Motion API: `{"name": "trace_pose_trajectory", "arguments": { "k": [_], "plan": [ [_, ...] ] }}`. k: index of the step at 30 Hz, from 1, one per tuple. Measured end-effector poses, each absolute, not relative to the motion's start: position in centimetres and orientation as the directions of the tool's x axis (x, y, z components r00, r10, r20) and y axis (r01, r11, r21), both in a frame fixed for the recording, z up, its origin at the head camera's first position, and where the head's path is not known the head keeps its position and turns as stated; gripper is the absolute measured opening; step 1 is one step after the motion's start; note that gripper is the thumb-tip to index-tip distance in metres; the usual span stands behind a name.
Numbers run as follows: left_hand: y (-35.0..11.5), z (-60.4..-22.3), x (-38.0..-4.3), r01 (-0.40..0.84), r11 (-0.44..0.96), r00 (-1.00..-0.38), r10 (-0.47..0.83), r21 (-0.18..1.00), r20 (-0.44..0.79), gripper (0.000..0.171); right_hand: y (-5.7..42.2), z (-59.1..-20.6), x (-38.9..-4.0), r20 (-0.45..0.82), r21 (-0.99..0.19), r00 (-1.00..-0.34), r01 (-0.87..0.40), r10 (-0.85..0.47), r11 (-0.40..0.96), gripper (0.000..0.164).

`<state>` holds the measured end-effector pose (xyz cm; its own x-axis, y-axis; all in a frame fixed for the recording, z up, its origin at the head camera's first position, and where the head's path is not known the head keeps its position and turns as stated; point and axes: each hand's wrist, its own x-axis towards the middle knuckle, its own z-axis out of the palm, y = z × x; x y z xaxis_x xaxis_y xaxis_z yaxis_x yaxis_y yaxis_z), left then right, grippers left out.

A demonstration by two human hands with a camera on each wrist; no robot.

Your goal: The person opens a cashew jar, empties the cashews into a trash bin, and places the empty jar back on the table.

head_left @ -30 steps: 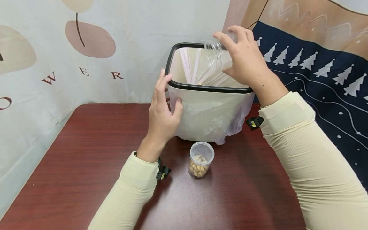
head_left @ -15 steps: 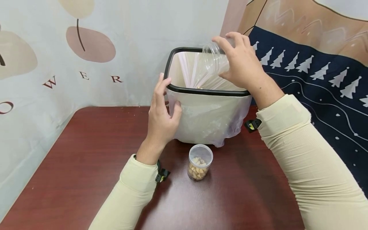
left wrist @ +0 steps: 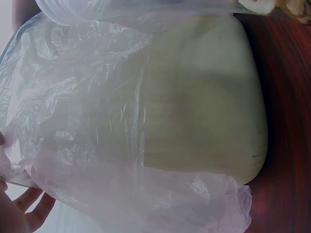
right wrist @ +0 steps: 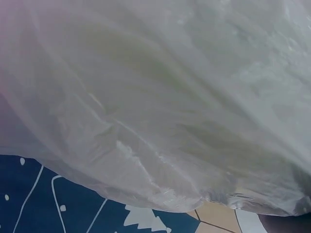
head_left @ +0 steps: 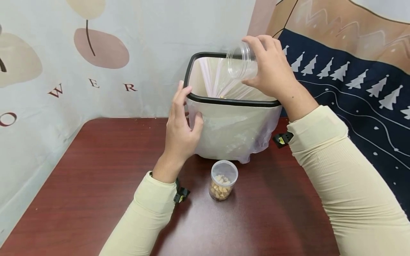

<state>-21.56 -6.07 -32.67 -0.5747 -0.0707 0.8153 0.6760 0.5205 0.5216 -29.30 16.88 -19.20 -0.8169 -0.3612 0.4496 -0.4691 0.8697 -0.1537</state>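
Note:
My right hand (head_left: pixel 272 69) grips a clear plastic jar (head_left: pixel 238 65) over the trash bin's opening. The jar lies tipped on its side, mouth to the left, and looks see-through with nothing visible inside. At the left corner of the cream trash bin (head_left: pixel 229 129), my left hand (head_left: pixel 182 124) holds the black rim (head_left: pixel 235 102), fingertips at the edge and thumb against the front wall. A thin translucent bag (left wrist: pixel 92 111) lines the bin and hangs over its outside. Small yellowish bits (head_left: pixel 223 97) show low inside it.
A second clear jar (head_left: pixel 223 180), part-filled with pale yellow-brown pieces, stands upright on the reddish-brown table (head_left: pixel 121 167) in front of the bin. A printed cloth (head_left: pixel 153 35) hangs behind, and a navy cloth with white trees (head_left: pixel 352 92) hangs at the right.
The tipped jar and my right hand have shifted and turned slightly over the bin. The head view has dipped and then settled. My left hand keeps its place on the rim.

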Motion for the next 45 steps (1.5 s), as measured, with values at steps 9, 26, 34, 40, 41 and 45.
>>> {"name": "trace_pose_trajectory", "arguments": {
  "k": [9, 26, 34, 40, 41, 45],
  "plan": [
    [-6.0, -33.4, -21.5, 0.662, 0.533, -0.586, -0.071, 0.527, 0.807, 0.060, 17.3, -19.8, -29.8, 0.509, -0.349, -0.824, -0.462, -0.249, 0.815, 0.097],
    [-6.1, -33.8, -21.9, 0.666, 0.528, -0.587, -0.064, 0.526, 0.807, 0.062, 17.8, -19.1, -28.7, 0.657, -0.424, -0.735, -0.546, -0.169, 0.723, 0.097],
    [-6.4, -33.3, -22.4, 0.673, 0.530, -0.579, -0.057, 0.516, 0.813, 0.060, 18.6, -19.9, -26.2, 0.722, -0.427, -0.674, -0.611, -0.156, 0.667, 0.097],
    [-6.7, -33.1, -22.5, 0.663, 0.534, -0.589, -0.061, 0.525, 0.806, 0.061, 18.5, -20.6, -25.0, 0.747, -0.424, -0.647, -0.640, -0.152, 0.641, 0.094],
    [-6.7, -33.1, -22.4, 0.661, 0.533, -0.590, -0.064, 0.527, 0.805, 0.061, 18.4, -20.8, -24.8, 0.743, -0.433, -0.653, -0.637, -0.147, 0.638, 0.094],
    [-7.0, -33.1, -22.5, 0.662, 0.537, -0.589, -0.060, 0.523, 0.806, 0.061, 18.3, -21.2, -23.9, 0.724, -0.489, -0.682, -0.615, -0.106, 0.618, 0.095]
  ]
}}
